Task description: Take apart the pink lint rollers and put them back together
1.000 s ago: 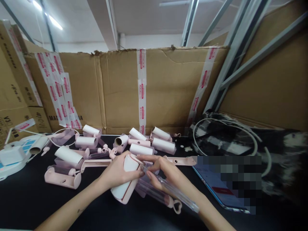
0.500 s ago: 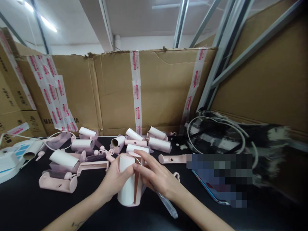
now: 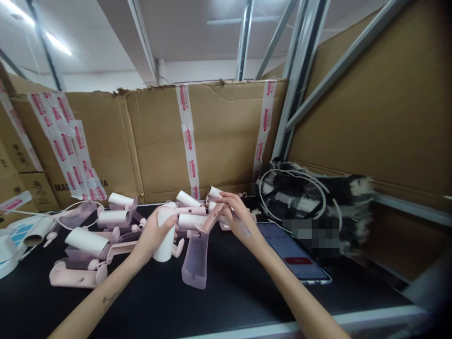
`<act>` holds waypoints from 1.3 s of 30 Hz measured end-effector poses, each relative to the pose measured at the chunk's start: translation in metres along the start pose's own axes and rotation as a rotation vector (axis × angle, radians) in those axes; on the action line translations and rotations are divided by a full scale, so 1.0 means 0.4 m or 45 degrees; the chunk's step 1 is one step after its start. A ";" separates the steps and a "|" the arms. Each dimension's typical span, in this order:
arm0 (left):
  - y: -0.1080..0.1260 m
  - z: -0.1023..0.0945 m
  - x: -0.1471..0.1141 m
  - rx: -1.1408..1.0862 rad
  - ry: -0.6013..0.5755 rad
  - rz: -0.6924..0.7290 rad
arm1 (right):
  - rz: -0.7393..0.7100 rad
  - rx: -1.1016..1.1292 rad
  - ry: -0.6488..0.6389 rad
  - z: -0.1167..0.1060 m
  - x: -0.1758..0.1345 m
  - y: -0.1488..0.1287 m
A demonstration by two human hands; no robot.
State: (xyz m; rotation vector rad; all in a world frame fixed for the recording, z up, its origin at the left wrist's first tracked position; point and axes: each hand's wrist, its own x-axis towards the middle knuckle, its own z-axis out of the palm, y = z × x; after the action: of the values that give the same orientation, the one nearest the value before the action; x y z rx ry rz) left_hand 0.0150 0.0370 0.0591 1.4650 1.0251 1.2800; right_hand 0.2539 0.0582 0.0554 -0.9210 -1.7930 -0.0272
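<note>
In my left hand, the fingers are wrapped round a white paper roll, which stands roughly upright above the table. My right hand is closed on a pale pink roll holder, a bar with turned-up ends, tilted to the right of the roll. A clear slim tool also lies within the right hand; its tip is hidden. Between the hands, a translucent purple cover rests on the black table. A small pink hook-like piece shows just beside the white roll.
Several white rolls, pink holders and purple covers lie across the left and back of the table. A phone lies at right, before a dark cloth bundle and a white cable. A cardboard wall stands behind.
The white roll and the pink holder, together between my hands before, are now apart. My left hand moved left with the roll, my right hand up with the holder. The view shifted right.
</note>
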 end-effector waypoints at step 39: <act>-0.029 0.086 -0.122 1.651 0.141 1.047 | 0.281 0.513 -0.361 0.036 -0.183 -0.143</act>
State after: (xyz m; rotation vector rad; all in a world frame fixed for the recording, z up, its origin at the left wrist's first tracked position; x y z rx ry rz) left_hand 0.0430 -0.0111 0.0346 3.0553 1.5043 1.2184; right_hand 0.2182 -0.0174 0.0126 -0.8508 -1.8482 0.6099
